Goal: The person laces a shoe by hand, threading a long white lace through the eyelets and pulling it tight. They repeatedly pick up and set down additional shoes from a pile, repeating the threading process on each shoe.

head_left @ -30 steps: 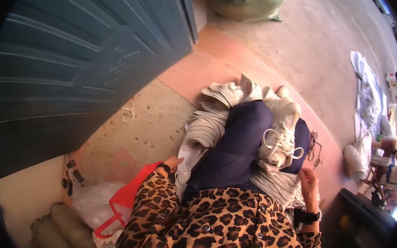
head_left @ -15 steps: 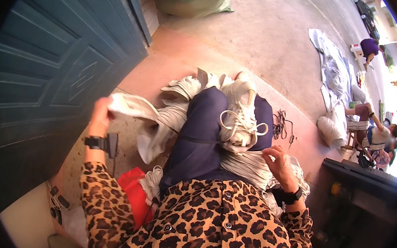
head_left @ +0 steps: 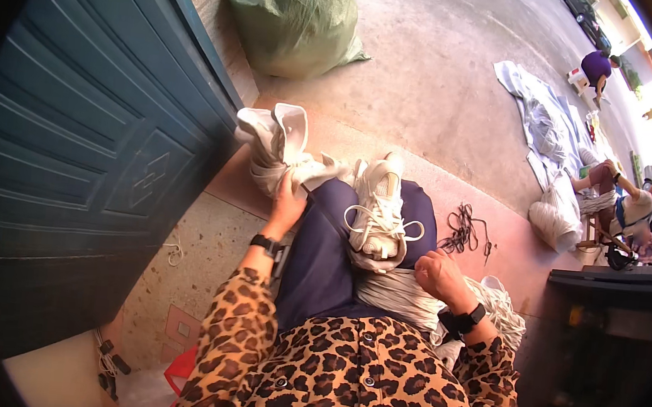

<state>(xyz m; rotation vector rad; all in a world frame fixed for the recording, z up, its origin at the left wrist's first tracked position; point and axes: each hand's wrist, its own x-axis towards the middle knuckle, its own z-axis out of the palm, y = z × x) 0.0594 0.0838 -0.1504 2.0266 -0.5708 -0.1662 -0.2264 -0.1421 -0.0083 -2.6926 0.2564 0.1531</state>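
Concrete floor (head_left: 437, 89) stretches toward 1 o'clock from the middle of the view, while a blue panelled door (head_left: 98, 152) fills 9 o'clock and a green sack (head_left: 294, 34), its top cut off, slumps just short of 12. Dark trousers (head_left: 313, 260) cross near the centre, and on them rests a pale laced shoe (head_left: 377, 220), its sole out of sight. Under the shoe's near end, toward 5 o'clock, lies a bundle of off-white strips (head_left: 395, 295), its full extent hard to make out. At 11 o'clock is a floppy clutch of off-white pieces (head_left: 289, 138); the left hand (head_left: 287, 200) grasps its near side, hiding part of it, and whether it is clear of the floor cannot be told. Handling these pieces seems the step in hand, and moving them would call for a firm hold on the loose flaps. The right hand (head_left: 443, 280), at 4 o'clock, has its fingers curled; whether they pinch anything thin is unclear. Black cords (head_left: 461, 231) lie tangled at 3 o'clock. Toward 7, a red strap (head_left: 181, 369) is partly cut off by the sleeve (head_left: 221, 342).
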